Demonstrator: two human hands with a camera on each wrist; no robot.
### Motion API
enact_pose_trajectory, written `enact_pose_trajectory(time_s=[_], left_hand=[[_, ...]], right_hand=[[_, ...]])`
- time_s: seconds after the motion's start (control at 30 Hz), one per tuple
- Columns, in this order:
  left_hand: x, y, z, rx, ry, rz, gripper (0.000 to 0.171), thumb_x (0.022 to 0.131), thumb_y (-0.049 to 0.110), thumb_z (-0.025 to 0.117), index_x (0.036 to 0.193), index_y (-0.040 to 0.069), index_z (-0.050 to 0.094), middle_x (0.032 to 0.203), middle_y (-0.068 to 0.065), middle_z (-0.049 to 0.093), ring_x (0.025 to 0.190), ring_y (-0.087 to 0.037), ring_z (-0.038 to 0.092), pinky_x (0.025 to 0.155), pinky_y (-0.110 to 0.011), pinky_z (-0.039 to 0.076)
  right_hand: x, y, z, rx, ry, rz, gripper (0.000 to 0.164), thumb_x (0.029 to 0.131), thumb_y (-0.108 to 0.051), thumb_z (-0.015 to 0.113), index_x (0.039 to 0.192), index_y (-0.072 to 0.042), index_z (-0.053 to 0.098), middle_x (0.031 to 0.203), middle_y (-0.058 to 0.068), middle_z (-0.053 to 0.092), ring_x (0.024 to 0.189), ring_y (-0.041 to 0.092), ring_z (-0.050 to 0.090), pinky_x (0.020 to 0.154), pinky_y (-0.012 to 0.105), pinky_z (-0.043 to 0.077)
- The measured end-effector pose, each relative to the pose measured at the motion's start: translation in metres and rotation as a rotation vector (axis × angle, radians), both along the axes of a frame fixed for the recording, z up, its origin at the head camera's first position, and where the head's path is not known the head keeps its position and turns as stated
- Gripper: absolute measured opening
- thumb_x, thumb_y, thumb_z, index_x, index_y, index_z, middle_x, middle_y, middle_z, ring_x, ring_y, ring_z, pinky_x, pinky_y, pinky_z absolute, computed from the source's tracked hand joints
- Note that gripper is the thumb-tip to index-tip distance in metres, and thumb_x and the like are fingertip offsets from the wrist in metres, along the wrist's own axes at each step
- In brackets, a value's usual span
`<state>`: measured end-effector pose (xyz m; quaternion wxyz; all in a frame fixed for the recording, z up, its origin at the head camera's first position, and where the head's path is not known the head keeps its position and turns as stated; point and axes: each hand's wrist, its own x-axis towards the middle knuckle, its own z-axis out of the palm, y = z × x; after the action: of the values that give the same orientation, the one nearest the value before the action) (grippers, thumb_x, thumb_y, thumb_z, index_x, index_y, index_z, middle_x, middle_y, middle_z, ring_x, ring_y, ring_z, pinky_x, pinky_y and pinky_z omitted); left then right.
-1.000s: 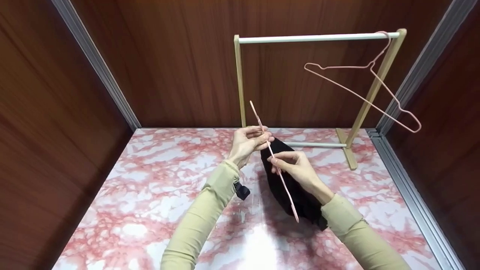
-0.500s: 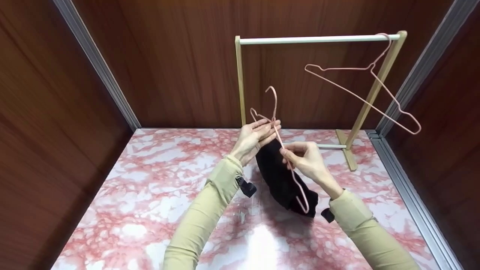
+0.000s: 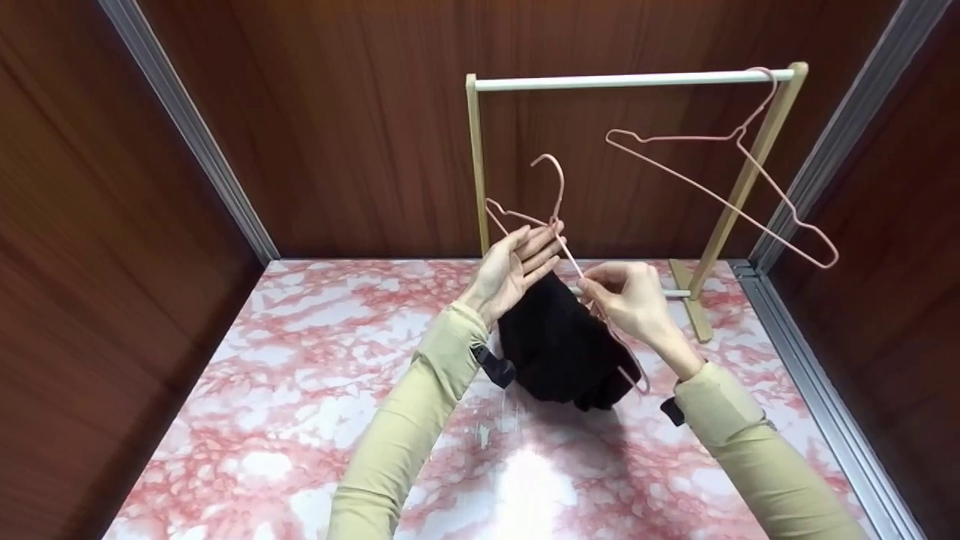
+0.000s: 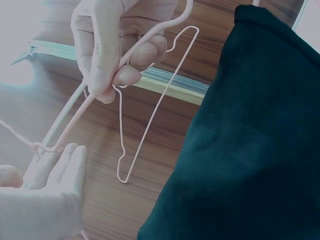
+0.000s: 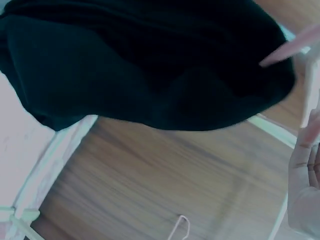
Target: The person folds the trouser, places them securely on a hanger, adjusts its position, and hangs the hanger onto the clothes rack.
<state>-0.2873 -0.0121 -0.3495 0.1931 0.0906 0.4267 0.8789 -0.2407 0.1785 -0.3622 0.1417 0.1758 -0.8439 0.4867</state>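
A pink wire hanger [image 3: 561, 184] is held up in front of me, its hook pointing upward. Black cloth [image 3: 551, 345] hangs from it in a folded drape; its exact garment kind does not show. My left hand [image 3: 506, 274] has its palm turned up, straight fingers touching the hanger just below the hook. With thumb and fingertips, my right hand [image 3: 630, 300] pinches the hanger's right arm. In the left wrist view, that pinch by the right hand [image 4: 107, 55] shows beside the cloth [image 4: 240, 135]. Dark cloth [image 5: 150, 75] fills much of the right wrist view.
Behind the hands stands a rack with wooden posts and a white rail [image 3: 630, 81]. A second pink hanger [image 3: 739, 136] hangs at its right end. Brown wood-grain walls [image 3: 360, 150] enclose the red-and-white marbled table [image 3: 322, 360].
The hanger has turned from edge-on to show its hook and shoulders, the cloth swinging with it. My left fingers have straightened from their grip; my right hand has moved right and up.
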Motion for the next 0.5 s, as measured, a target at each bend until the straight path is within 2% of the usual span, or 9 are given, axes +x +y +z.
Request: enact_pose_trajectory(time_s=[0.13,0.23,0.33,0.5], left_hand=[[-0.002,0.003,0.004,0.005,0.029,-0.031,0.052,0.111,0.027,0.026,0.153,-0.002,0.037,0.161,-0.012,0.039,0.15,-0.029,0.038,0.124,-0.041,0.032],[-0.004,0.007,0.009,0.011,0.048,-0.049,0.052,0.111,0.027,0.025,0.154,0.0,0.036,0.162,-0.01,0.037,0.151,-0.028,0.037,0.125,-0.04,0.031],[-0.008,0.012,0.014,0.021,0.053,-0.054,0.052,0.11,0.026,0.026,0.155,0.001,0.034,0.162,-0.009,0.038,0.151,-0.027,0.037,0.125,-0.039,0.03],[-0.016,0.021,0.022,0.035,0.058,-0.053,0.053,0.11,0.025,0.024,0.156,0.0,0.03,0.162,-0.01,0.038,0.152,-0.026,0.035,0.125,-0.037,0.03]], right_hand=[[-0.001,0.002,0.005,0.077,0.035,-0.048,0.012,0.091,-0.001,0.066,0.095,0.005,0.076,0.076,0.024,0.074,0.048,-0.009,0.055,0.048,0.011,0.046],[-0.001,0.004,0.008,0.076,0.038,-0.076,0.014,0.091,-0.001,0.065,0.097,0.005,0.075,0.077,0.026,0.073,0.048,-0.009,0.056,0.048,0.011,0.046],[-0.002,0.006,0.01,0.027,0.032,-0.129,0.013,0.091,-0.002,0.065,0.096,0.005,0.075,0.074,0.023,0.071,0.047,-0.005,0.057,0.046,0.011,0.046],[-0.009,0.009,0.011,-0.072,0.075,-0.265,0.011,0.091,-0.005,0.068,0.091,0.002,0.076,0.064,0.005,0.066,0.044,-0.004,0.053,0.044,0.012,0.042]])
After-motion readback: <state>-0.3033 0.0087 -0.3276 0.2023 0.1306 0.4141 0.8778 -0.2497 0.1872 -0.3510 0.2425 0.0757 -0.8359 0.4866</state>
